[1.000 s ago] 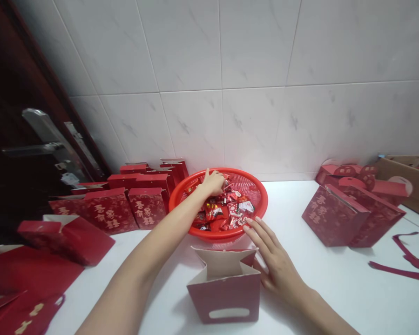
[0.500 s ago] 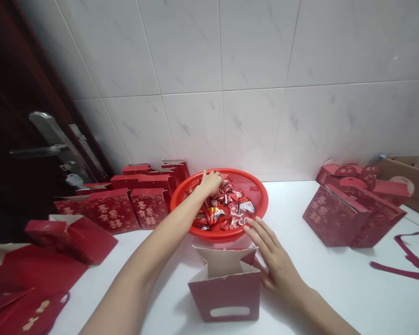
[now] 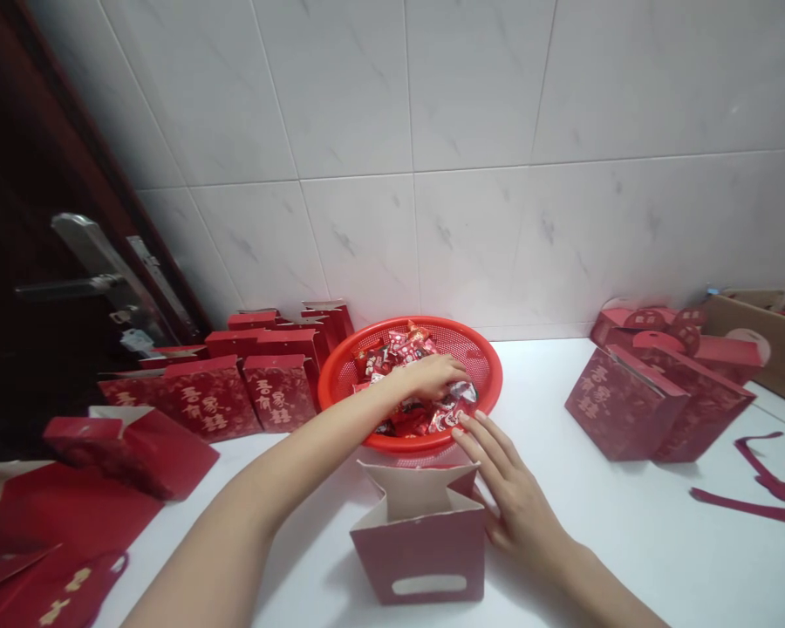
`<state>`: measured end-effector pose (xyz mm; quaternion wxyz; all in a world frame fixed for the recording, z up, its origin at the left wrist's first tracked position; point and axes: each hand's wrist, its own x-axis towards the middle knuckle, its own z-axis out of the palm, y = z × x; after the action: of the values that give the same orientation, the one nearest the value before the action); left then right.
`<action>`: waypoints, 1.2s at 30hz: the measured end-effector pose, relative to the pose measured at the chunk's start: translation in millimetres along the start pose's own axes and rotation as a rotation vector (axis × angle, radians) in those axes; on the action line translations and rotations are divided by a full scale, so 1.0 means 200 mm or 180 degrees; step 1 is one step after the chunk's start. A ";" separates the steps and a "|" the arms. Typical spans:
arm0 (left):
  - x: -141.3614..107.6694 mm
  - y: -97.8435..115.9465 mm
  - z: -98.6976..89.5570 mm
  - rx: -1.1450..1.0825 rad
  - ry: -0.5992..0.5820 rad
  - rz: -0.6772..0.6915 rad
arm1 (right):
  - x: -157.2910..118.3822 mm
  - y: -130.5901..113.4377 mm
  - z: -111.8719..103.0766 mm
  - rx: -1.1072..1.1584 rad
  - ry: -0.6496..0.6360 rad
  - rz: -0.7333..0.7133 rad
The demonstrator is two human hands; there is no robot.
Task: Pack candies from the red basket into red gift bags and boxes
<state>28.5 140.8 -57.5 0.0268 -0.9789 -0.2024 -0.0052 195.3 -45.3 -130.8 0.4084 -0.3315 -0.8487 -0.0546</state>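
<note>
My left hand (image 3: 433, 377) is inside the red plastic basket (image 3: 329, 388), over the right part of a heap of wrapped candies (image 3: 392, 356). Its fingers curl down among the wrappers, and their tips are hidden. My right hand (image 3: 507, 493) rests beside a dark red paper gift box (image 3: 425, 551), fingers stretched out toward the basket's front rim and thumb against the box's right side. The box stands upright in front of the basket, its top unfolded and a slot cut in the panel facing me.
Several red gift boxes (image 3: 213, 397) stand at the left, near a dark door (image 3: 19, 192). More printed boxes (image 3: 618, 410) stand at the right. A cardboard carton (image 3: 775, 349) and dark red ribbon strips (image 3: 752, 506) lie beyond them. Behind the white table (image 3: 542, 392) is a tiled wall.
My left hand has moved from the back of the basket to the right and nearer over the candies. The right hand and the box in front stay nearly where they were.
</note>
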 end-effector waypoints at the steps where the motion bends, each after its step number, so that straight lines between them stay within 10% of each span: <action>1: 0.01 0.02 0.01 -0.0041 -0.0093 0.0094 | 0.00 0.00 0.00 0.0005 -0.0002 0.0007; 10: -0.01 0.10 -0.08 0.0212 -0.0881 -0.0939 | 0.00 -0.01 -0.01 0.0031 -0.0015 0.0056; 24: -0.08 0.03 -0.16 0.0368 -0.0024 -0.2391 | 0.00 0.00 0.00 0.0039 -0.0005 0.0047; 36: -0.22 -0.14 -0.22 -0.0431 -0.0093 -0.3037 | 0.00 0.00 -0.01 0.0019 -0.0027 0.0072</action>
<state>-23.2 146.0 -13.4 -0.0452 -0.7763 -0.6285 -0.0164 197.1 -45.2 -129.0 0.4064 -0.3400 -0.8469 -0.0460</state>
